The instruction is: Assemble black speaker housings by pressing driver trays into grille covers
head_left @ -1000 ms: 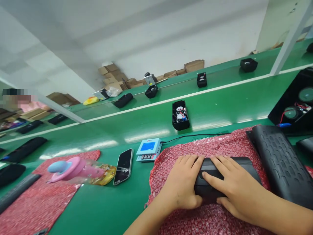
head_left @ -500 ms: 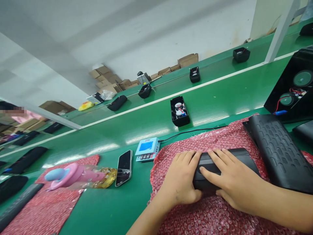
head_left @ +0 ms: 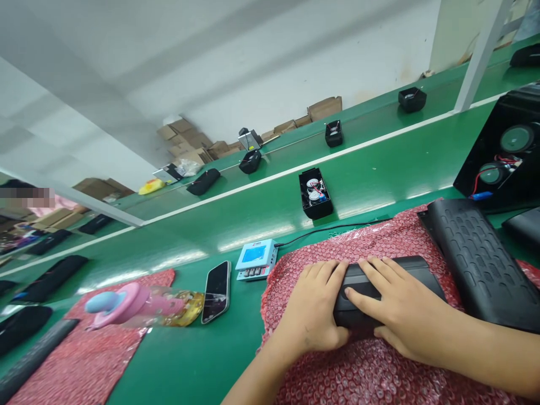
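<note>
black case [head_left: 354, 319] directly under left grip [head_left: 319, 306] and right grip [head_left: 394, 304], on red bubble wrap [head_left: 367, 368]. left grip curled over its left end, right grip over its middle, both clasping it, fingers on top, thumbs toward near side. textured black panel [head_left: 476, 259] right of right grip; open wired black box [head_left: 318, 212] beyond both grips.

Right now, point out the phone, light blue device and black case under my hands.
Phone [head_left: 216, 288], head view: screen.
Light blue device [head_left: 253, 255], head view: screen.
Black case [head_left: 422, 275], head view: right end.
</note>
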A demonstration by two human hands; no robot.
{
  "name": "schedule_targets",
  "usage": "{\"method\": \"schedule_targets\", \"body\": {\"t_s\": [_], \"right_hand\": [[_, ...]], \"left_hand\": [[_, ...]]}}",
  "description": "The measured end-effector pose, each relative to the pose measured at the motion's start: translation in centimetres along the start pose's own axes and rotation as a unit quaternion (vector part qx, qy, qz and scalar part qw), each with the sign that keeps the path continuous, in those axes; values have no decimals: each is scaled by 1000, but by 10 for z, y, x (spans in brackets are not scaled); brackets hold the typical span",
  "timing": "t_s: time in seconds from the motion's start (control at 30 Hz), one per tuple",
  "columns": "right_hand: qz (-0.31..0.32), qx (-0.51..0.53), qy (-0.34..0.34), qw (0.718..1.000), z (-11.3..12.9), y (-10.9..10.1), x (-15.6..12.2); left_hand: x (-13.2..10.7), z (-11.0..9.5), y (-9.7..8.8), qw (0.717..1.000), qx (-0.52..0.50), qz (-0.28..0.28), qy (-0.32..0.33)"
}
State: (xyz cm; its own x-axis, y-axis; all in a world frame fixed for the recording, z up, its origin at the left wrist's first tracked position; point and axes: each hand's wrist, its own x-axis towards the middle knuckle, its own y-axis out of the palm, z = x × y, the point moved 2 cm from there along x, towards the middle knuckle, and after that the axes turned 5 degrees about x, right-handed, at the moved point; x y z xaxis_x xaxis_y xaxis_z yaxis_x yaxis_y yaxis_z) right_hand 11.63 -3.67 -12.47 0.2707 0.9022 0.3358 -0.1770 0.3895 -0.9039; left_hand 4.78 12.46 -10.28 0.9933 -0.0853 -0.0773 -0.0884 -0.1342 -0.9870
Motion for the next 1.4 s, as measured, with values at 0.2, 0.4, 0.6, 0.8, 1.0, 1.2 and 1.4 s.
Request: {"method": "schedule_targets", "body": {"t_s": [0.2, 0.4, 0.6, 0.8, 1.0, 1.2, 1.4], "right_hand": [[0, -1, -10, 1000, 1, -5, 1], [-11, -5, -13, 1000, 1, -5, 1], [27, 12, 0, 1000, 1, -4, 2], [46, 17, 2, 999, 3, -8, 2], [45, 18, 0, 999, 2, -8, 3], [49, 19, 1, 999, 2, -6, 2], [33, 20, -1, 999, 3, -9, 3]], "left_hand": [[0, 0, -1, 1000, 1, -6, -1], [0, -1, -1, 1000, -1, -12, 3], [0, -1, -1, 1000, 2, -10, 2], [0, -2, -1, 1000, 8, -3, 4], [0, -2, -1, 1000, 4, -8, 5], [0, -1, 0, 1000, 5, -4, 4], [0, -1, 0, 1000, 6, -5, 5]]}}
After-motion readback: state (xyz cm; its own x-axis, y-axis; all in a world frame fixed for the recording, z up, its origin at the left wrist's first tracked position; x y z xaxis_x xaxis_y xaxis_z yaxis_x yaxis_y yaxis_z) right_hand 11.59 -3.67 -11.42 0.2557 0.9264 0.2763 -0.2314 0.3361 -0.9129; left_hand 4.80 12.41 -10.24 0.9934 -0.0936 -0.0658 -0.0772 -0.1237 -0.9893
